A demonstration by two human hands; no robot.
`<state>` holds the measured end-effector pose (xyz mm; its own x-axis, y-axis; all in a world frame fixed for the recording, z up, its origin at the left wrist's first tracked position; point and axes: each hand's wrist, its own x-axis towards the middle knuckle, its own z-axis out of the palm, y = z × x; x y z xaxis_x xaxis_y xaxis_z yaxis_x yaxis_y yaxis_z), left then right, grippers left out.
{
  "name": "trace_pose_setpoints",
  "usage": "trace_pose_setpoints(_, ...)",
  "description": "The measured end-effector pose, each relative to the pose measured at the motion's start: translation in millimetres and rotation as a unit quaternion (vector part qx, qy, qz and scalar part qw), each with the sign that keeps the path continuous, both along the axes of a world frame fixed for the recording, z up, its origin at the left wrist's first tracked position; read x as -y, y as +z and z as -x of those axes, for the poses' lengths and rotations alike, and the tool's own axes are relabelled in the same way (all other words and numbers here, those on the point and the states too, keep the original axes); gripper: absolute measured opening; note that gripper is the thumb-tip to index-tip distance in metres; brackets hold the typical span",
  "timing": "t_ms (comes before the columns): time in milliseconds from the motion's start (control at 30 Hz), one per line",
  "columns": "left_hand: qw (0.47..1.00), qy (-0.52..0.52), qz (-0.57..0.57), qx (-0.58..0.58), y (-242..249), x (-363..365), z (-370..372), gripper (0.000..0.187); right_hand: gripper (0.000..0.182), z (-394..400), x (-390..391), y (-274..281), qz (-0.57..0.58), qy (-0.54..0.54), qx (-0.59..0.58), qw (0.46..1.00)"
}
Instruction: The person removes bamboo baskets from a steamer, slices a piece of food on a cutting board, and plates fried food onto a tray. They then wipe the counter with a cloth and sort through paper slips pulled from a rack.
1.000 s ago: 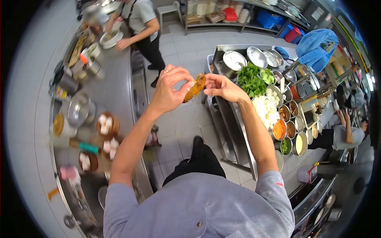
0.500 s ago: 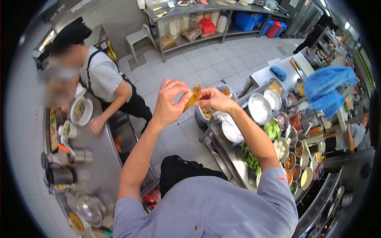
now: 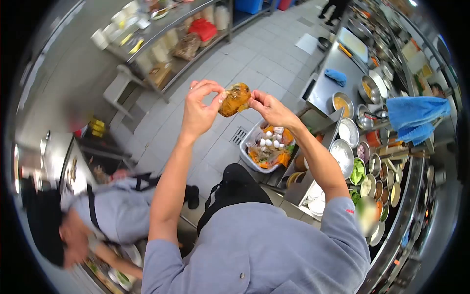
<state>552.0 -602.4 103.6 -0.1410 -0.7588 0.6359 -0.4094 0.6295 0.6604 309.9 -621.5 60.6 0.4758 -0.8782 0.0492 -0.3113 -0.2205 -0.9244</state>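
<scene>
Between my two hands, in front of my chest, is a small clear plastic bag [image 3: 234,100] with something orange-brown inside. My left hand [image 3: 199,110] pinches its left edge between thumb and fingers. On the other side, my right hand [image 3: 275,111] grips the bag's right edge with thumb and forefinger. Exactly what the bag contains cannot be made out. Below and a little to the right on the floor stands a bin [image 3: 246,158] holding eggshells, orange scraps and other waste.
At right, a steel counter [image 3: 323,96] carries several bowls and a blue cloth [image 3: 336,76]. Another blue towel [image 3: 416,115] hangs farther right. A co-worker [image 3: 110,206] bends at the lower left. Back left are a white stool [image 3: 117,90] and a shelf [image 3: 166,81]. A drain [image 3: 239,135] lies in the floor.
My view has turned, and the waste bin now shows more fully below my hands. The bag has turned its broad side toward me, still held by both hands. The co-worker appears lower left.
</scene>
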Motion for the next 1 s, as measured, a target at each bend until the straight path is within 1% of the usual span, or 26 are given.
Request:
trace_pose_setpoints(33,1.0,-0.014,0.002,0.009,-1.9,26.7,2.0,0.009,0.026,1.5,14.1,6.0,0.017,-0.032,-0.009,0.999)
trace_pose_setpoints(133,0.998,-0.054,0.0,0.037,-12.7,106.6,13.5,0.008,0.027,16.5,74.8,-9.0,0.065,-0.091,-0.021,0.994)
trace_pose_setpoints(233,0.993,-0.089,0.001,0.076,-22.9,187.5,22.5,0.008,0.02,27.4,133.7,-12.9,0.066,-0.133,-0.062,0.987)
trace_pose_setpoints(367,0.987,-0.126,-0.02,0.094,-27.6,287.3,43.5,0.009,0.015,44.7,219.6,-4.4,0.041,-0.153,-0.109,0.981)
trace_pose_setpoints(467,0.984,-0.138,-0.029,0.105,-30.6,366.9,61.5,0.009,0.015,60.7,288.4,-9.2,0.071,-0.172,-0.119,0.975)
trace_pose_setpoints(533,0.983,-0.146,-0.039,0.108,-35.2,416.4,75.0,0.01,0.014,72.3,328.5,1.7,0.081,-0.183,-0.162,0.966)
trace_pose_setpoints(633,0.978,-0.167,-0.031,0.12,-56.2,491.5,99.9,0.009,0.014,102.3,392.0,3.4,0.133,-0.203,-0.214,0.946)
trace_pose_setpoints(667,0.976,-0.18,-0.046,0.113,-63.7,515.4,111.4,0.009,0.013,113.5,412.9,-0.3,0.152,-0.209,-0.229,0.938)
trace_pose_setpoints(767,0.966,-0.223,-0.102,0.084,-84.0,587.5,153.2,0.008,0.014,150.8,471.1,-11.8,0.161,-0.236,-0.261,0.922)
trace_pose_setpoints(833,0.953,-0.253,-0.156,0.06,-94.7,633.9,185.0,0.007,0.015,182.3,508.0,-31.7,0.126,-0.272,-0.228,0.926)
trace_pose_setpoints(867,0.95,-0.263,-0.15,0.074,-98.7,660.6,199.7,0.006,0.015,199.6,525.0,-43.5,0.108,-0.291,-0.21,0.927)
trace_pose_setpoints(933,0.943,-0.285,-0.136,0.108,-98.8,716.4,231.2,0.005,0.018,236.3,546.2,-63.2,0.066,-0.403,-0.145,0.901)
trace_pose_setpoints(967,0.942,-0.287,-0.108,0.135,-107.5,743.7,246.1,0.004,0.019,261.4,549.9,-73.8,0.047,-0.452,-0.117,0.883)
trace_pose_setpoints(1000,0.941,-0.288,-0.075,0.16,-123.4,775.5,258.0,0.004,0.023,293.3,549.9,-97.7,0.049,-0.511,-0.13,0.848)
